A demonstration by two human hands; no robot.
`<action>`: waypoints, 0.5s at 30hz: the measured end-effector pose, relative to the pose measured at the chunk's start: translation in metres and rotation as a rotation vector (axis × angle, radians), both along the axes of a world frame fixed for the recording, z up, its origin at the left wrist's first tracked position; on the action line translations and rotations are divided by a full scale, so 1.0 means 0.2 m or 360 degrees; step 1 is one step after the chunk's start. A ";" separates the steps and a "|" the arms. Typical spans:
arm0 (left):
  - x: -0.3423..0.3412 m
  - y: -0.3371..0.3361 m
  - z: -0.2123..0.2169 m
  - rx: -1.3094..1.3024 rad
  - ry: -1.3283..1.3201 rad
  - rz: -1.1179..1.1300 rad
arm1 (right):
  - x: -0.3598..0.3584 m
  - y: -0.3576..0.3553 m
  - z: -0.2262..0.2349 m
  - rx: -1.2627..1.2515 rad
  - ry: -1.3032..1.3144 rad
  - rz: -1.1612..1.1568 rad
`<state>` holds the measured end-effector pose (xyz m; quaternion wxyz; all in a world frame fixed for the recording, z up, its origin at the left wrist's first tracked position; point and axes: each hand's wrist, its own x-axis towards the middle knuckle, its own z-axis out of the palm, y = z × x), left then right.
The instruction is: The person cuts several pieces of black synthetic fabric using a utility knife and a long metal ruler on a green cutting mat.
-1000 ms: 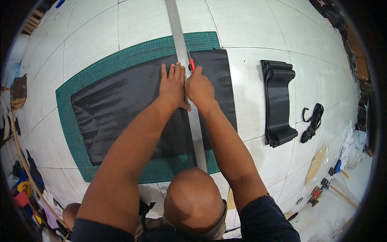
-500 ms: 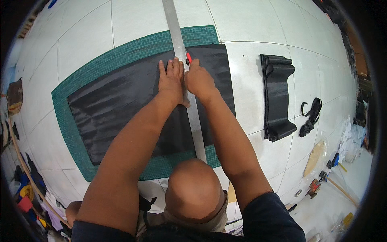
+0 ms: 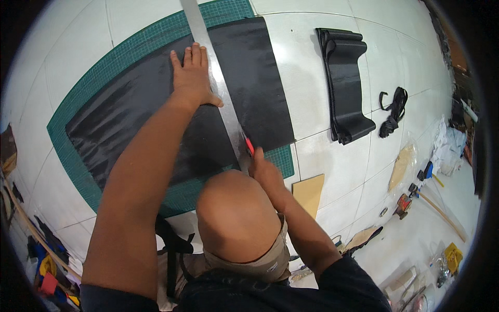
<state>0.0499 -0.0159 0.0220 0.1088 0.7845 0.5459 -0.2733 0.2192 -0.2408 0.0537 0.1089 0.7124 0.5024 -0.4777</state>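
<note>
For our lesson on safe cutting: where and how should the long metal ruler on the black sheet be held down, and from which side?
Press flat on the metal ruler near mid-length, from its left, as the left hand does. The strip is long, thin and flat, so a spread palm probably steadies it better than a pinch, and fingers stay off the right edge, where the right hand holds the red cutter.

White tiled floor [image 3: 332, 161], cluttered edges.
</note>
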 end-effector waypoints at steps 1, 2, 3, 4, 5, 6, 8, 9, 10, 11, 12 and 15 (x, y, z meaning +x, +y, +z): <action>0.00 0.01 -0.01 -0.0001 0.0004 0.0010 | 0.03 -0.10 0.01 -0.0030 -0.0024 0.0017; 0.00 0.00 -0.02 -0.0006 0.0011 0.0021 | 0.06 -0.22 0.03 -0.0064 -0.0045 0.0035; 0.01 0.00 -0.02 -0.0010 0.0002 0.0003 | 0.10 -0.36 0.02 -0.0068 -0.0054 0.0017; 0.02 0.00 -0.02 -0.0004 -0.0007 -0.0007 | 0.15 -0.50 -0.02 -0.0056 -0.0032 -0.0012; 0.02 0.00 -0.02 0.0001 0.0002 -0.0007 | 0.15 -0.54 -0.02 -0.0044 0.0007 -0.0031; 0.02 0.00 -0.02 0.0008 0.0008 -0.0007 | 0.17 -0.57 -0.02 -0.0043 0.0008 -0.0040; 0.03 0.01 -0.01 -0.0008 0.0025 -0.0005 | 0.18 -0.59 -0.02 -0.0141 -0.0085 0.0022; 0.03 0.02 0.00 -0.0025 0.0041 0.0006 | 0.19 -0.59 -0.01 -0.0128 -0.0086 0.0020; 0.03 0.02 0.00 -0.0011 0.0038 0.0006 | 0.21 -0.60 0.00 -0.0140 -0.0095 0.0028; 0.02 0.01 -0.01 -0.0017 0.0045 -0.0006 | 0.22 -0.58 0.00 -0.0146 -0.0083 0.0053; 0.00 0.00 -0.02 -0.0033 0.0053 -0.0016 | 0.22 -0.55 0.07 -0.0134 -0.0065 0.0072; 0.00 -0.03 -0.04 -0.0030 0.0031 -0.0009 | 0.18 -0.31 0.25 0.0018 0.0000 0.0108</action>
